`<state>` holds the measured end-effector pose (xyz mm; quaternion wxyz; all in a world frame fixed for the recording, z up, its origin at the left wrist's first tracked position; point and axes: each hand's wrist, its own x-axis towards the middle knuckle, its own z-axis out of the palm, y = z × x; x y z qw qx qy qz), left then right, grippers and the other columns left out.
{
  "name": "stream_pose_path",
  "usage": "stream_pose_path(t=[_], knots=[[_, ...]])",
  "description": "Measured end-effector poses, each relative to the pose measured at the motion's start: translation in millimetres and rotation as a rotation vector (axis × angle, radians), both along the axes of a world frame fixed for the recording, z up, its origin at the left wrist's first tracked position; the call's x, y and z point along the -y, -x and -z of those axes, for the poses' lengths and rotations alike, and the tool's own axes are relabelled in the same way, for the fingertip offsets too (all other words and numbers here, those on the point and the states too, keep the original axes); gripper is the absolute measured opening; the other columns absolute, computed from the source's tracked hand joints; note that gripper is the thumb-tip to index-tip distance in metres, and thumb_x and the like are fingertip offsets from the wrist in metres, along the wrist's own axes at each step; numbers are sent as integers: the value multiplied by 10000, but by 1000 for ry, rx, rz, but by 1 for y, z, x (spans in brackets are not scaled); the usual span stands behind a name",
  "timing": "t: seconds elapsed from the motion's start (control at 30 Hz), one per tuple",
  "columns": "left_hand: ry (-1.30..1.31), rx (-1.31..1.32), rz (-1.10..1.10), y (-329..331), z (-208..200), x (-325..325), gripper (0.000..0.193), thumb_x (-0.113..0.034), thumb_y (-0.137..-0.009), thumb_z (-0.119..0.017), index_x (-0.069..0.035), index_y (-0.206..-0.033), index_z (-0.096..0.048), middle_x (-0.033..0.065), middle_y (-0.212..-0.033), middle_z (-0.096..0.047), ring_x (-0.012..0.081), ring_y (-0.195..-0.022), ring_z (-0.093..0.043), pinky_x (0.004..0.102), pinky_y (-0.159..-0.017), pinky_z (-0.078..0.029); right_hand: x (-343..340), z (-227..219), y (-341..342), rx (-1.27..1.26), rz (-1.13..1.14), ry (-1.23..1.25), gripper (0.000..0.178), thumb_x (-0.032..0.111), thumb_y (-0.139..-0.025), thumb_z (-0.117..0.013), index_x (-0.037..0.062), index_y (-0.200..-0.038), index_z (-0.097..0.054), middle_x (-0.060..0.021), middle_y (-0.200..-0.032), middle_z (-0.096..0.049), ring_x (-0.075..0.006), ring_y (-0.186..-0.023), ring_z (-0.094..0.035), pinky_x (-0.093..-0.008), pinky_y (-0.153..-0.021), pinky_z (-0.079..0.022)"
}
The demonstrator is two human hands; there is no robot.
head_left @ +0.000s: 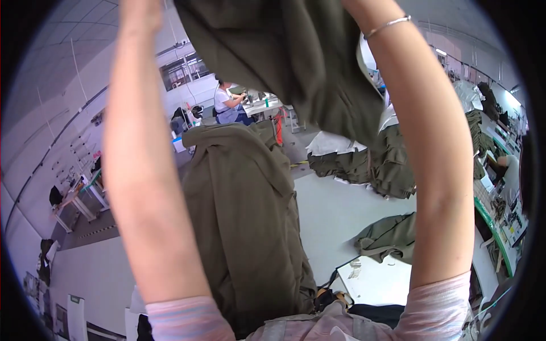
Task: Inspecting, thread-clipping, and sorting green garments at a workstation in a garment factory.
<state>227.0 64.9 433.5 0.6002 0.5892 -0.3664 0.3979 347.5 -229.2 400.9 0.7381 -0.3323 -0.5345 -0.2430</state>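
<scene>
An olive-green garment (296, 62) is held raised overhead, its cloth hanging in loose folds from the top edge of the head view down to about the level of the elbows. It is judged that the lifting or shaking-out step is in hand: the piece is up in the air, clear of the white table (335, 210) below.

The garment lies between the two raised arms. The left hand (139, 11) is seen only at its wrist and heel near the top edge, just left of the cloth; its fingers are cut off by the frame, so how far they are closed, and whether they grip the fabric, cannot be told. The right hand is out of view above the picture; only the forearm with a thin silver bangle (388, 25) is shown, and the cloth runs up beside that wrist toward where the fingers would be.

Below the fingers, well apart from them, a tall heap of the same olive cloth (244, 216) is draped down the middle. To the right of it a smaller folded piece (389, 236) lies on the table, and a stack of olive pieces (369, 165) sits farther back.

The next move is judged to call for an even hold at both edges, so that the garment hangs straight and is kept off the heap beneath.
</scene>
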Motion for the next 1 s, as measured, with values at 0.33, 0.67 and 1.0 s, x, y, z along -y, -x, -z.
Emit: stream_pose_path(t=[0.33, 0.67, 1.0], knots=[[-430, -474, -478, 109, 204, 62, 365, -384, -927, -527, -39, -1046, -552, 113, -1106, -629, 186, -944, -592, 367, -834, -457, 5, 244, 89, 63, -197, 460, 302, 207, -906, -424, 9, -1010, -626, -140, -1039, -655, -240, -949, -627, -357, -843, -481], [-543, -828, -394, 230, 377, 105, 332, -350, -936, -480, -35, -919, -580, 162, -1089, -655, 274, -1019, -587, 409, -985, -369, 72, 455, 147, -127, -276, 749, 115, 29, -838, -600, 10, -951, -616, -213, -1130, -620, -344, -1048, -610, -375, -893, -491], [-203, -745, -187, 298, 430, 98, 335, -284, -843, -580, -33, -1064, -592, 221, -1150, -601, 291, -983, -594, 397, -892, -421, 103, 464, 158, -172, -148, 996, 212, -16, -728, -658, 12, -938, -652, -173, -1162, -613, -285, -1005, -629, -332, -829, -518]])
